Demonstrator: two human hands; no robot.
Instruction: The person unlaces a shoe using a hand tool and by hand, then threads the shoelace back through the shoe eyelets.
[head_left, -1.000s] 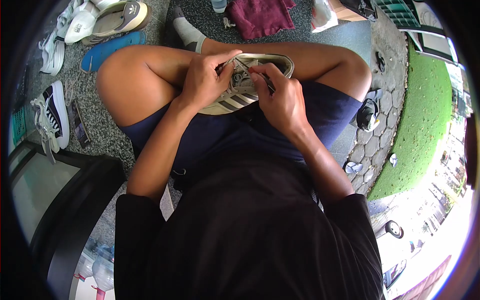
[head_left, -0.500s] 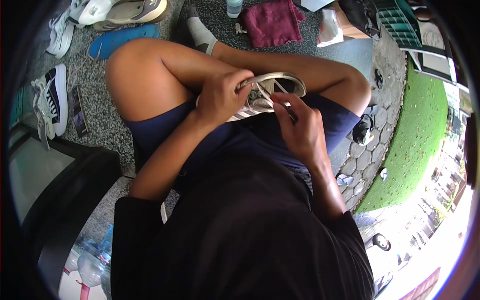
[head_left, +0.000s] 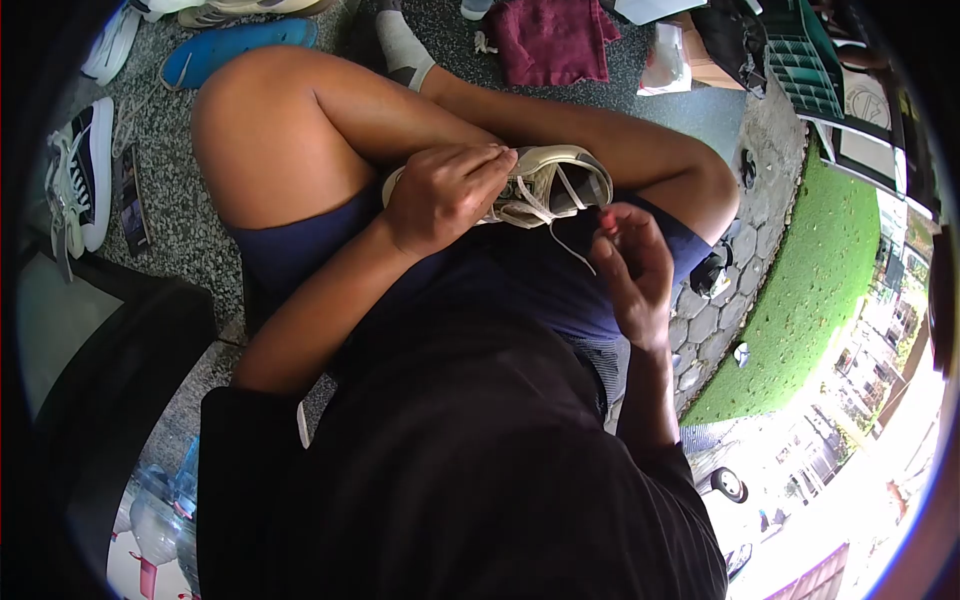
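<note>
A cream shoe (head_left: pixel 540 190) with dark stripes and loosened pale laces lies across my lap. My left hand (head_left: pixel 447 197) is closed on the shoe's left part, its fingertips together over the laces. One lace end (head_left: pixel 573 248) hangs down from the shoe's near side. Just right of the shoe opening, my right hand (head_left: pixel 638 268) is raised off it with curled fingers; a small red spot shows at the fingertips, and what they hold is too small to make out.
Around my crossed legs are a blue insole (head_left: pixel 240 50), a black-and-white sneaker (head_left: pixel 95 175), a maroon cloth (head_left: pixel 555 42) and a plastic bag (head_left: pixel 664 62). A dark-framed piece (head_left: pixel 130 340) stands at left, near plastic bottles (head_left: pixel 155 525). Paving and grass lie to the right.
My right hand has moved right and down, away from the shoe and its laces. The lace end now hangs loose. My left hand has stayed at the shoe, and the view has shifted.
</note>
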